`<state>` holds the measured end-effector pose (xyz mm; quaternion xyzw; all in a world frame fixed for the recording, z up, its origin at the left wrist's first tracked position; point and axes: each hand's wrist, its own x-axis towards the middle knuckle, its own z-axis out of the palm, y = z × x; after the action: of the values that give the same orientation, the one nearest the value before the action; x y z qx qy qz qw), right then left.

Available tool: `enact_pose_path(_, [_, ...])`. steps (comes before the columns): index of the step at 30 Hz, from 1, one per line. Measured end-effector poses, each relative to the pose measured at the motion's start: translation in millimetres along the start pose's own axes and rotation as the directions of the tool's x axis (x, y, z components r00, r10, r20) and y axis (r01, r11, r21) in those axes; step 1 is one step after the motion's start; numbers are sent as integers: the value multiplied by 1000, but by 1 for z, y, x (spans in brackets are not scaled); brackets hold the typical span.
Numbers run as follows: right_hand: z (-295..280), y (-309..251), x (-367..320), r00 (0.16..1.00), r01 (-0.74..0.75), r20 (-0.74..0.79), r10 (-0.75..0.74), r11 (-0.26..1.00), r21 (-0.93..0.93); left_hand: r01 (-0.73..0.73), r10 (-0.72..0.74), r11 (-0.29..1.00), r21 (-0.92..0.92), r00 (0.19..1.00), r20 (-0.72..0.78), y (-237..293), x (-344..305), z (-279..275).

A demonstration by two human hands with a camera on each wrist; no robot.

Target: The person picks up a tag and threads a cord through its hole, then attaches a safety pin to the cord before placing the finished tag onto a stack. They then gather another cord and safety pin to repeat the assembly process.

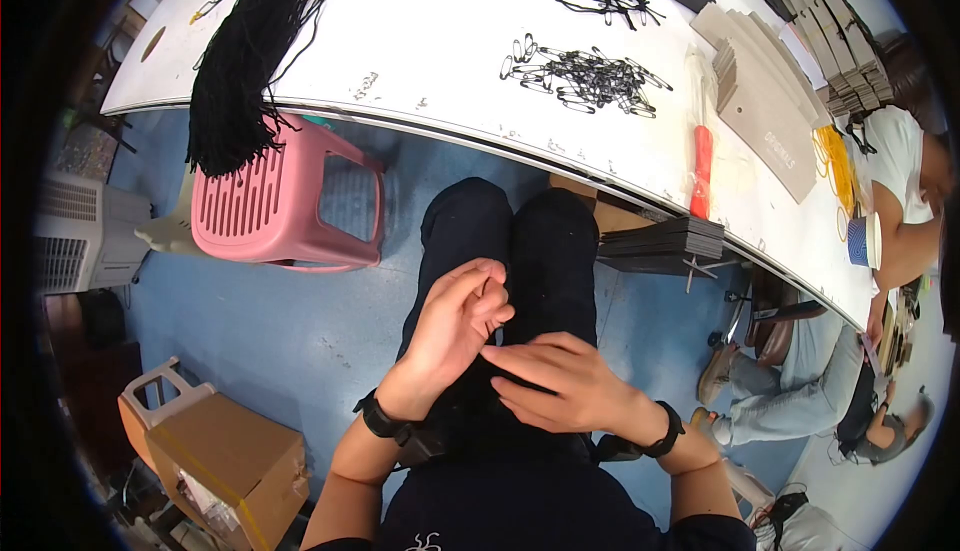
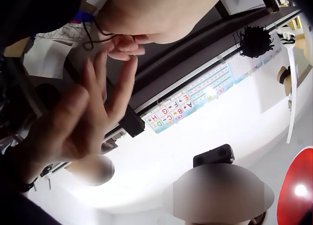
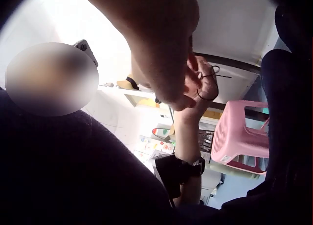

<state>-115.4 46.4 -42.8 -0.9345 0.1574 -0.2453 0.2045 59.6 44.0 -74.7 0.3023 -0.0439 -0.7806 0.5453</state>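
Note:
In the head view my left hand [image 1: 455, 316] is above my lap with its palm turned up and its fingers curled. A thin black cord [image 3: 216, 91] loops at these fingers in the right wrist view, and they pinch it. My right hand [image 1: 565, 381] comes in from the right with long, mostly extended fingers, their tips close to the left palm. Those fingertips lie right at the cord in the right wrist view; I cannot tell whether they grip it. Against the dark trousers the cord is lost in the head view.
On the white table [image 1: 420, 51] lie a pile of black safety pins [image 1: 590, 81], grey cards [image 1: 765, 121] and a red-handled tool [image 1: 702, 171]. Black cords [image 1: 235, 81] hang over its edge above a pink stool [image 1: 290, 196]. A cardboard box [image 1: 225, 461] stands lower left; people sit at right.

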Motion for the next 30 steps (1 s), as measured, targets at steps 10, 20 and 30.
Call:
enact_pose_path(10, [-5,18,13,657,-460,342,672,-2,888,272,-171,933,-236,911,374,20,-20,-4])
enact_pose_path(20, [-5,20,12,646,-333,552,527,-456,826,292,-118,908,-301,867,485,23,-25,-6])
enact_pose_path(30, [-9,13,12,635,-448,383,671,-84,890,297,-141,908,-297,882,450,22,-26,-6])
